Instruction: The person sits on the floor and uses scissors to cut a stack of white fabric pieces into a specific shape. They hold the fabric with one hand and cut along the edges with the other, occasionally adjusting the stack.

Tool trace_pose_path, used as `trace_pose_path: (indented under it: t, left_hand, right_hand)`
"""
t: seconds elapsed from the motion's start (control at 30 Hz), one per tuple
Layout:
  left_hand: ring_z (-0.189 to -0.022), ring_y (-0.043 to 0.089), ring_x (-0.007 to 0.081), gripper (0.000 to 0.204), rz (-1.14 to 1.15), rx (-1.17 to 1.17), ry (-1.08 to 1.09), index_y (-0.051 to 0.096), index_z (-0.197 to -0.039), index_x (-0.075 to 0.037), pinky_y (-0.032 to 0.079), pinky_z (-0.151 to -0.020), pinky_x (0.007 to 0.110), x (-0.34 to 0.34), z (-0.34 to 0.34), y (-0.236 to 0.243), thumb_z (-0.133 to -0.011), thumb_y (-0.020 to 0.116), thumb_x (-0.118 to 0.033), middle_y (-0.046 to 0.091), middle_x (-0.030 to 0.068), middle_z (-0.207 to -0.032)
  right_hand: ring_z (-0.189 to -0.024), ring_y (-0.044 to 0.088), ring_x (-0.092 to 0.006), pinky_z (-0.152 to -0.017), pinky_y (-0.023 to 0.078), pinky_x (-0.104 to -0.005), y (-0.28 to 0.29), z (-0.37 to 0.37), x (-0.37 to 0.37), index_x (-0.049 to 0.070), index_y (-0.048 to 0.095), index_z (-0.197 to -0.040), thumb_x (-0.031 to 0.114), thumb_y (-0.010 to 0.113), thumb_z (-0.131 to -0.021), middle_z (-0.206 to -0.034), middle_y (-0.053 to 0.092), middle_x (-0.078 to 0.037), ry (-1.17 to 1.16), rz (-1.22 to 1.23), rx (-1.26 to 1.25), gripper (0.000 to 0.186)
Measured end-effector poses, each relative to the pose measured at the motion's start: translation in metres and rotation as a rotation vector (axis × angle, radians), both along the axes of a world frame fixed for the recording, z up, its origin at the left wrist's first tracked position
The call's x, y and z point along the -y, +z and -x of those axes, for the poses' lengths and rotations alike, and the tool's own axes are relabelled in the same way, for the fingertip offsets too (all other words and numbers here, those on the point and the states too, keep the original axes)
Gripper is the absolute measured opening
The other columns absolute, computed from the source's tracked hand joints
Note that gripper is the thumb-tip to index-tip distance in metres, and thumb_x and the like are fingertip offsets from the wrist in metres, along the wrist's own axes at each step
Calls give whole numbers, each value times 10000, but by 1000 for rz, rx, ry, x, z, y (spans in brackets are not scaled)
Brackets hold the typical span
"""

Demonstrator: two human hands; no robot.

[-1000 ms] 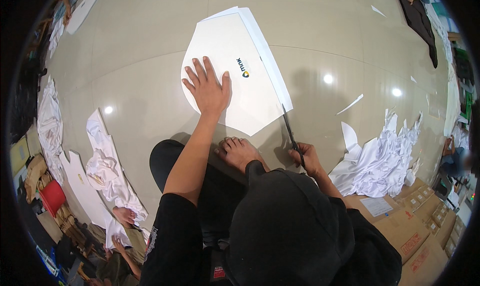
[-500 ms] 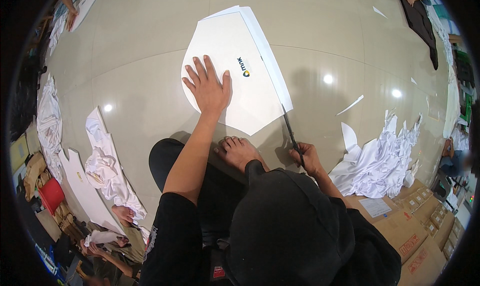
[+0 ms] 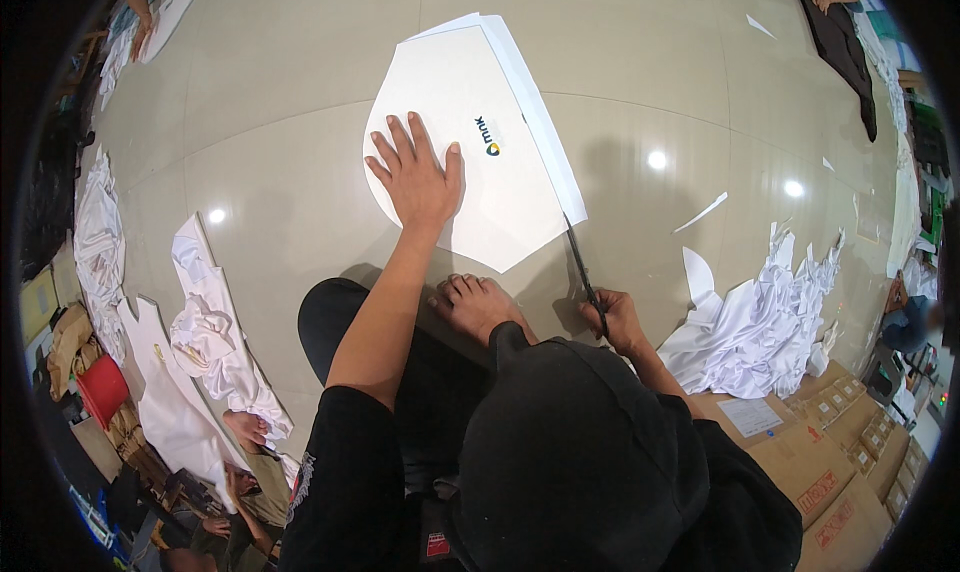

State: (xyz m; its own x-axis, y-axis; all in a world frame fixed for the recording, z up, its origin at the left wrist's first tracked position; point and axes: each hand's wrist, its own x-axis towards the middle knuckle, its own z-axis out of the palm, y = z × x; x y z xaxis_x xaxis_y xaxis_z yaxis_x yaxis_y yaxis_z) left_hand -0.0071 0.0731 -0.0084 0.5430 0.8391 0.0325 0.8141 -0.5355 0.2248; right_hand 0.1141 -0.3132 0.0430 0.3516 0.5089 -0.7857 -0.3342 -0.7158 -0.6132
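A stack of white fabric pieces (image 3: pixel 556 150) lies on the tiled floor, with a stiff white pattern-shaped panel (image 3: pixel 500 212) bearing a small logo on top. Spread flat on that panel, my left hand (image 3: pixel 420 182) presses near its left side, fingers apart. My right hand (image 3: pixel 615 320) is closed round the handles of long dark scissors (image 3: pixel 579 262). Their blades meet the lower right edge of the white fabric; the blade tips are partly hidden there. My bare foot (image 3: pixel 482 304) rests just below the panel's lower edge.
A heap of white fabric scraps (image 3: pixel 755 322) lies to the right, above cardboard boxes (image 3: pixel 800 452). A thin offcut (image 3: pixel 701 211) lies nearby. White cloth (image 3: pixel 225 337) and another person's hand (image 3: pixel 245 427) are at lower left. Other people work at the upper corners.
My hands, the scissors and the panel stay almost in place. At lower left, another person's white cloth has spread out and their hands have shifted.
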Motion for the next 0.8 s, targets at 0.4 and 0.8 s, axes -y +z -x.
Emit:
trace_pose_path:
  t: [0.4, 0.8]
  left_hand:
    - [-1668, 38, 585, 884, 12, -9, 0, 214, -1773, -39, -11, -1313, 725, 0, 0, 1, -1114, 444, -583, 142, 308, -1824]
    - [-1663, 70, 589, 893, -19, 12, -4, 227, -1767, -42, 20, -1306, 743, 0, 1, -2, -1110, 457, -601, 173, 325, -1809]
  right_hand:
    - [-572, 537, -87, -513, 421, -278, 1, -10, -20, 76, 650, -788, 270, 850, -961, -673, 591, 21, -47, -67, -47, 328]
    - [-556, 541, -86, -506, 420, -272, -3, -9, -28, 92, 631, -766, 255, 847, -954, -656, 596, 11, -68, -54, -47, 330]
